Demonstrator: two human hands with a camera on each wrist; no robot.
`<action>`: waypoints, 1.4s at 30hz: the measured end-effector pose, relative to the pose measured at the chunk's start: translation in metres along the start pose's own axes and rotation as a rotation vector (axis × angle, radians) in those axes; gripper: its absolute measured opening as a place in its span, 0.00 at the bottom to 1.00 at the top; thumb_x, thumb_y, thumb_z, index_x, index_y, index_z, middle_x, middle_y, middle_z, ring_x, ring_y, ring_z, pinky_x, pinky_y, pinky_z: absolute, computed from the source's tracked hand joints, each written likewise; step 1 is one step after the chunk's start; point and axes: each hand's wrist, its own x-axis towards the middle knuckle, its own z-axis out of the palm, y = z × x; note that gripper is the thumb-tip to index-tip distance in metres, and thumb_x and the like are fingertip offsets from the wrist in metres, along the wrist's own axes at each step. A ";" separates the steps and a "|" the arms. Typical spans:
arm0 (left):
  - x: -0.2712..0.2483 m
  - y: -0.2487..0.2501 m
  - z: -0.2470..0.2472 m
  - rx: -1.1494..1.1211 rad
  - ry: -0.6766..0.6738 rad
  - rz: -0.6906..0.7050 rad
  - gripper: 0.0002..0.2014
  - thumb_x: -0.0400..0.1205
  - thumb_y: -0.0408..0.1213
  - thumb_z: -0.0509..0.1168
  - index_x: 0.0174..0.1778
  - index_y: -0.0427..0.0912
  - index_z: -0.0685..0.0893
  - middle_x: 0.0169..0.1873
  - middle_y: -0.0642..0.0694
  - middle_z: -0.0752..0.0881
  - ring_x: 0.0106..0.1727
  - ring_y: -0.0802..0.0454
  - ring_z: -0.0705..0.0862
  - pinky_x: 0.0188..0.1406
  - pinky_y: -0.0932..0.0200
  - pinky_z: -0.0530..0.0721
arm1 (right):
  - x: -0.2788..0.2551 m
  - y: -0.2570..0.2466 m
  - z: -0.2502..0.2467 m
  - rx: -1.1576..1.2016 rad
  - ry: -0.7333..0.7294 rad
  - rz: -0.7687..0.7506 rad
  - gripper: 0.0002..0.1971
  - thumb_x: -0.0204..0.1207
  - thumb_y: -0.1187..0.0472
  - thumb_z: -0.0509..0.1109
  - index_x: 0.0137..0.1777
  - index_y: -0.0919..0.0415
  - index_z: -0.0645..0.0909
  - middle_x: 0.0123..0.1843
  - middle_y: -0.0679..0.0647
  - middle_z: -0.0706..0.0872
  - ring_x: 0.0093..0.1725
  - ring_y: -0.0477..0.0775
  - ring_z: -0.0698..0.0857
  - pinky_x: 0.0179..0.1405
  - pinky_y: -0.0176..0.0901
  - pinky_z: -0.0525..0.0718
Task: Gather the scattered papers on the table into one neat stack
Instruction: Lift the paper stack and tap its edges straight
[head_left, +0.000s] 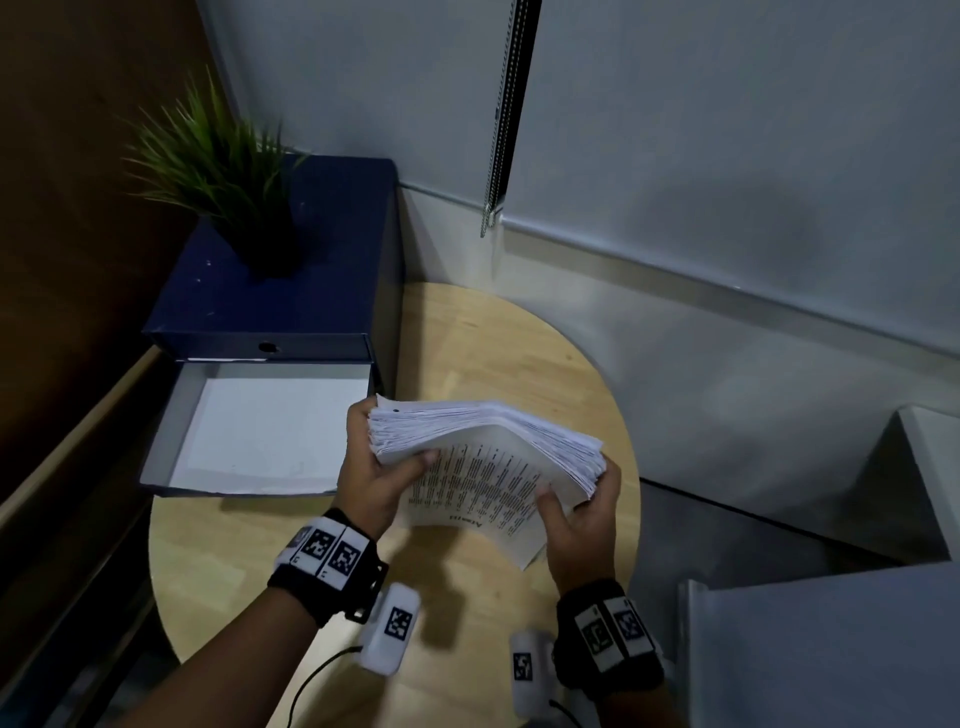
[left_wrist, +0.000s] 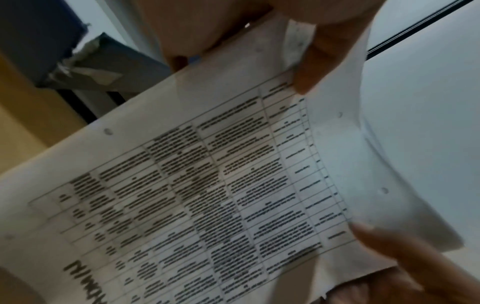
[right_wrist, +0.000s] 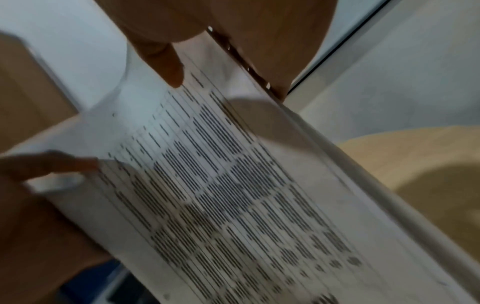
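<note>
A thick stack of printed papers (head_left: 483, 452) is held up on edge above the round wooden table (head_left: 467, 343), its printed face turned toward me and its top edges fanned and uneven. My left hand (head_left: 376, 467) grips the stack's left end, thumb on the printed page. My right hand (head_left: 582, 512) grips the right end, thumb on the page and fingers behind. In the left wrist view the printed table page (left_wrist: 207, 195) fills the frame, with the right hand's fingers (left_wrist: 389, 251) at its far side. The right wrist view shows the same page (right_wrist: 221, 195) at a slant.
A dark blue box (head_left: 280, 291) with an open white-lined drawer (head_left: 260, 431) stands on the table's left side, with a green potted plant (head_left: 218, 171) on top. A white wall and a hanging blind chain (head_left: 498, 156) lie behind. White furniture (head_left: 831, 649) stands at the lower right.
</note>
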 end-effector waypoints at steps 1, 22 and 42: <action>0.000 0.004 0.000 -0.020 -0.013 0.039 0.30 0.64 0.41 0.76 0.59 0.47 0.70 0.52 0.45 0.79 0.52 0.56 0.83 0.50 0.61 0.84 | 0.001 -0.005 -0.001 0.026 0.016 -0.032 0.26 0.72 0.66 0.71 0.65 0.44 0.70 0.55 0.36 0.86 0.56 0.45 0.86 0.55 0.35 0.84; 0.015 0.026 0.012 -0.122 0.217 0.038 0.12 0.83 0.31 0.58 0.34 0.40 0.80 0.33 0.52 0.88 0.42 0.53 0.85 0.46 0.63 0.81 | 0.024 -0.052 0.018 -0.021 0.313 0.055 0.13 0.84 0.68 0.63 0.38 0.57 0.81 0.28 0.30 0.83 0.29 0.27 0.79 0.29 0.18 0.73; 0.012 0.016 0.009 -0.039 0.162 0.036 0.13 0.78 0.42 0.62 0.49 0.37 0.84 0.50 0.41 0.89 0.53 0.48 0.86 0.54 0.57 0.82 | 0.024 -0.039 0.018 0.000 0.224 -0.030 0.09 0.72 0.45 0.65 0.39 0.49 0.81 0.36 0.47 0.85 0.40 0.58 0.85 0.41 0.50 0.83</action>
